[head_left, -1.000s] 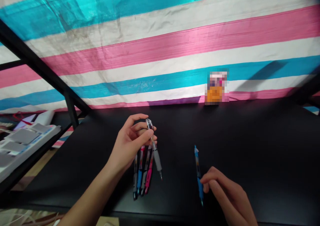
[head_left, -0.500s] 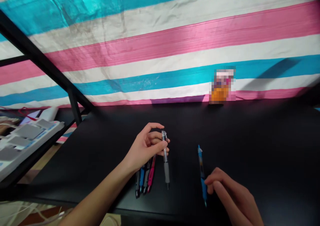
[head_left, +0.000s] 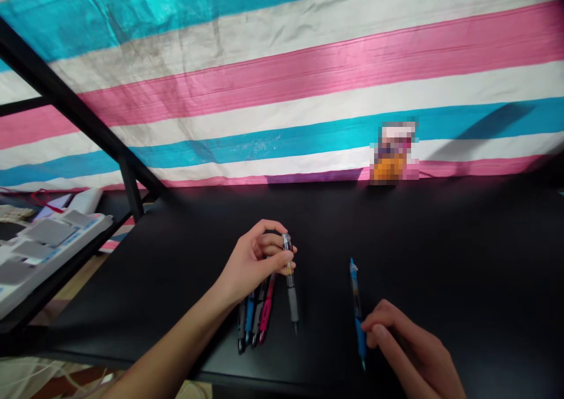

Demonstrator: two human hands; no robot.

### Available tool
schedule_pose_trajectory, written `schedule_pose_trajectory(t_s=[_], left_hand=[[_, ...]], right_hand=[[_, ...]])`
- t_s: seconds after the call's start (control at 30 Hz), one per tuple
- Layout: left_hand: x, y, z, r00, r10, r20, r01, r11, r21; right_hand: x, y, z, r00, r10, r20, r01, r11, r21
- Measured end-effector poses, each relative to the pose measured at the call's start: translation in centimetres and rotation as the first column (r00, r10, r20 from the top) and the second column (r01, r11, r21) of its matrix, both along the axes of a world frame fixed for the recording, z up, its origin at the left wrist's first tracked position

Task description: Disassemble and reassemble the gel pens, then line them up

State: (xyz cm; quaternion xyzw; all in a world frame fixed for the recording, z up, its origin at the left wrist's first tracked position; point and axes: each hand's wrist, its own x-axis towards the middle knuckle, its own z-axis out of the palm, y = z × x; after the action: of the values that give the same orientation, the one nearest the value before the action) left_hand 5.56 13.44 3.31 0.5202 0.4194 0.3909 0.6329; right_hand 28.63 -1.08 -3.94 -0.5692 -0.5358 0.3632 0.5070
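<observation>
- Clear pen (head_left: 289, 275) with a grey grip, tip pointing down, held near its top in the left hand (head_left: 253, 261), fingers curled narrowly around it.
- Blue pen (head_left: 357, 314) slanting on the black table (head_left: 462, 240), right hand (head_left: 409, 343) fingers closed on its lower barrel.
- 4 pens (head_left: 254, 317) side by side, just beneath the left hand.
- Blurred package (head_left: 393, 155) at the table's far edge, against a striped sheet (head_left: 282, 87).

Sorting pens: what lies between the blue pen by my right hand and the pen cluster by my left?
The head view shows a gray-gripped clear pen, held by your left hand.
</observation>
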Motion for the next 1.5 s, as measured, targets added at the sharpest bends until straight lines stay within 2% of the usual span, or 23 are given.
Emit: schedule_pose_trajectory(t_s=[0.1,0.33,0.43,0.5,0.57,0.63,0.77,0.87,0.97,1.03,1.1,1.13,1.17,1.23,1.33,1.5], left_hand=[[0.0,0.1,0.1,1.000,0.011,-0.027,-0.011,1.000,0.018],[-0.4,0.6,-0.4,0.972,0.013,-0.235,0.020,0.990,0.138],[-0.7,0.9,-0.9,0.893,0.029,-0.450,0.109,0.954,0.279],[-0.8,1.0,-1.2,0.792,0.081,-0.605,0.215,0.891,0.400],[-1.0,1.2,-1.4,0.706,0.123,-0.697,0.315,0.828,0.465],[-1.2,1.3,-1.6,0.665,0.126,-0.736,0.368,0.802,0.470],[-1.6,1.5,-1.9,0.627,0.114,-0.770,0.413,0.790,0.453],[-1.2,0.5,-1.5,0.594,0.180,-0.784,0.419,0.763,0.492],[0.4,-2.2,-0.9,0.584,0.257,-0.770,0.456,0.680,0.574],[2.0,-4.5,-1.1,0.610,0.191,-0.769,0.565,0.576,0.591],[3.6,-6.5,-1.8,0.633,0.095,-0.768,0.667,0.438,0.603],[4.2,-7.3,-2.4,0.636,0.071,-0.768,0.690,0.392,0.608],[4.7,-7.8,-3.0,0.642,0.084,-0.762,0.696,0.355,0.624],[5.2,-8.2,-4.1,0.648,0.182,-0.740,0.694,0.259,0.671],[5.3,-7.9,-5.0,0.621,0.290,-0.728,0.708,0.192,0.680],[5.6,-7.4,-4.8,0.587,0.318,-0.745,0.739,0.166,0.653]], right_hand=[[0.3,0.1,-0.1,0.998,0.053,0.032,-0.053,0.999,0.009],[-0.3,-0.1,0.1,1.000,-0.015,-0.005,0.015,1.000,-0.022],[-0.4,-0.1,0.2,1.000,-0.015,-0.014,0.015,1.000,-0.025],[-0.3,0.0,0.2,1.000,-0.001,-0.019,0.001,1.000,-0.027],[-0.2,0.0,0.1,1.000,0.011,-0.016,-0.011,0.999,-0.030],[-0.1,0.0,-0.1,1.000,0.018,-0.018,-0.019,0.999,-0.031],[-0.2,0.0,-0.2,0.999,0.024,-0.045,-0.026,0.999,-0.039],[-0.3,-0.1,-0.2,0.996,0.001,-0.093,-0.003,1.000,-0.020],[0.0,-0.2,-0.4,0.977,-0.086,-0.196,0.096,0.994,0.043],[0.5,-0.2,-0.8,0.951,-0.161,-0.264,0.194,0.975,0.105],[1.2,-0.1,-1.4,0.925,-0.201,-0.322,0.264,0.951,0.164],[1.5,0.0,-1.7,0.913,-0.204,-0.352,0.281,0.942,0.183],[1.7,0.0,-2.0,0.902,-0.200,-0.382,0.289,0.938,0.191],[2.0,0.1,-2.4,0.882,-0.189,-0.432,0.294,0.937,0.189],[1.8,0.1,-2.5,0.879,-0.188,-0.437,0.288,0.941,0.176],[1.3,0.2,-2.3,0.928,-0.148,-0.342,0.210,0.966,0.153]])
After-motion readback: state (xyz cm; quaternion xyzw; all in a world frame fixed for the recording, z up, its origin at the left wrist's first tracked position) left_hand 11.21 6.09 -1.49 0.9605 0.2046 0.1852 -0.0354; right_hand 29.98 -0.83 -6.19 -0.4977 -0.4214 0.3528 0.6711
